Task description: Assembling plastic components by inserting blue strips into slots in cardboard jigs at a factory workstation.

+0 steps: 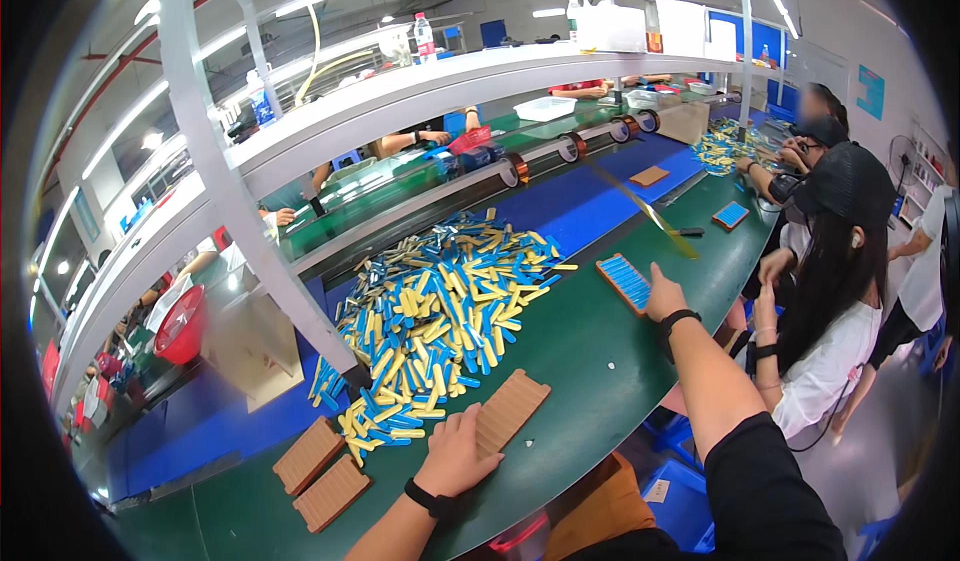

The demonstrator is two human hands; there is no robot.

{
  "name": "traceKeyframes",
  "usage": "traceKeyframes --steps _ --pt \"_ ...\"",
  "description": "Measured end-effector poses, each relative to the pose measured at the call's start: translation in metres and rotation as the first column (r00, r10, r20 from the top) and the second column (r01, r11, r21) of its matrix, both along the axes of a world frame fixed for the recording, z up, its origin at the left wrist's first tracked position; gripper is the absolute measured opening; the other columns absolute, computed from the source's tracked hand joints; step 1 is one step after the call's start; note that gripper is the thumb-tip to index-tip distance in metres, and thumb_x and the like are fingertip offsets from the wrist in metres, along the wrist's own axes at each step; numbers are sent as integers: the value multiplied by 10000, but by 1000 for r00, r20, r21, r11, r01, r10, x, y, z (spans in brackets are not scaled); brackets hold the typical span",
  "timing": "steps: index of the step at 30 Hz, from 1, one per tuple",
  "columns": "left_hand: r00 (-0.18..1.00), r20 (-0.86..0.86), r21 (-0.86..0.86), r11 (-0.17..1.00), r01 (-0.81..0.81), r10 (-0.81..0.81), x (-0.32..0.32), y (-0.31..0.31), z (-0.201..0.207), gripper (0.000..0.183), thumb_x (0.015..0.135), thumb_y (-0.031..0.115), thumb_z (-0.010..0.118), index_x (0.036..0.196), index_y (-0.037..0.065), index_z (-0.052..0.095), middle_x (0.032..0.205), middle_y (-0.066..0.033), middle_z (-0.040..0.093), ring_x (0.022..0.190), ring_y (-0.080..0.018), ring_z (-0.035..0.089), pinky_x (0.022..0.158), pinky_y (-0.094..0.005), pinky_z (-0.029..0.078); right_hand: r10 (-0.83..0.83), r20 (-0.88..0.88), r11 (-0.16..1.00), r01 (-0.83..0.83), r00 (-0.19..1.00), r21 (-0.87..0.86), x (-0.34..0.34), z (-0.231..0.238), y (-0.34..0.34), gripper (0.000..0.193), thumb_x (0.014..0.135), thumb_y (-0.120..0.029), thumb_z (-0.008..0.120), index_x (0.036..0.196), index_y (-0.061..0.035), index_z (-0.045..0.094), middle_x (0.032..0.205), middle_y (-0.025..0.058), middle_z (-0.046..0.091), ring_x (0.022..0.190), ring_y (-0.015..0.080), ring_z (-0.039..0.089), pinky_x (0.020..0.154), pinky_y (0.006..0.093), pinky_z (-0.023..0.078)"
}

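Observation:
My left hand [458, 457] grips the near left end of a brown slotted tray [514, 411] lying on the green work surface. Its fingers are bent over the tray's edge, and the slots look unfilled. Farther off to the right, my right hand [664, 295] is closed at the right edge of another brown tray [625, 283], filled with a row of blue strips; some of its fingers are hidden. Beside my left hand lie two more brown slotted trays [308, 455] [332, 490]. A big heap of blue and yellow strips [440, 311] spreads beyond my hands.
A metal post [245, 216] stands at the heap's left. Rolls of amber tape [513, 169] line a rail behind a blue strip of belt [560, 196]. A clear yellowish tape strip [655, 216] hangs over the table. At right, a co-worker in a black cap [850, 186] sits close.

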State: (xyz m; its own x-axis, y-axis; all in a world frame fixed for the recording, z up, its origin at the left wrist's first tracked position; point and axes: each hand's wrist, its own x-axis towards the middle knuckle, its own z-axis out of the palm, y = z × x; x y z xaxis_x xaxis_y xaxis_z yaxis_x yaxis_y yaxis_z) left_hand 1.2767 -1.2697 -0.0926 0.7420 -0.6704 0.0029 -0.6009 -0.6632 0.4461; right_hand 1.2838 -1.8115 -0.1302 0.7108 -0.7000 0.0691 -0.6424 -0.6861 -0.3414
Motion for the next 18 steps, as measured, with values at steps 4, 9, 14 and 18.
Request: traceKeyframes --steps 4,9,14,18 --pt "999 8 -73 996 49 -49 3 4 -6 991 851 341 933 1640 25 424 1498 -283 572 1369 -512 540 1191 -559 463 -214 63 962 221 975 -158 10 4 5 742 1059 -133 588 1750 -132 317 1305 285 737 1270 484 677 1115 546 550" --pt "998 -6 -103 993 56 -57 1 21 -10 938 859 309 922 1615 14 452 1493 -274 579 1394 -488 530 1206 -543 450 452 227 888 -410 863 -208 -12 60 144 600 914 -78 699 1507 -43 611 1402 272 672 1290 479 631 1132 534 529" --pt "994 -59 -106 990 90 -97 -20 55 4 925 851 281 919 1609 11 463 1534 -257 570 1431 -466 518 1232 -519 433 873 206 452 -892 442 -6 -92 39 263 902 882 -253 842 1649 -4 437 1591 290 566 1532 501 463 1261 555 415" --pt "986 -109 -126 985 114 -128 -49 84 10 903 850 236 916 1608 24 473 1562 -250 560 1463 -461 503 1255 -503 423 906 165 379 -920 390 95 -111 28 281 1029 888 -297 861 1721 -32 319 1662 261 511 1575 499 414 1293 590 359"
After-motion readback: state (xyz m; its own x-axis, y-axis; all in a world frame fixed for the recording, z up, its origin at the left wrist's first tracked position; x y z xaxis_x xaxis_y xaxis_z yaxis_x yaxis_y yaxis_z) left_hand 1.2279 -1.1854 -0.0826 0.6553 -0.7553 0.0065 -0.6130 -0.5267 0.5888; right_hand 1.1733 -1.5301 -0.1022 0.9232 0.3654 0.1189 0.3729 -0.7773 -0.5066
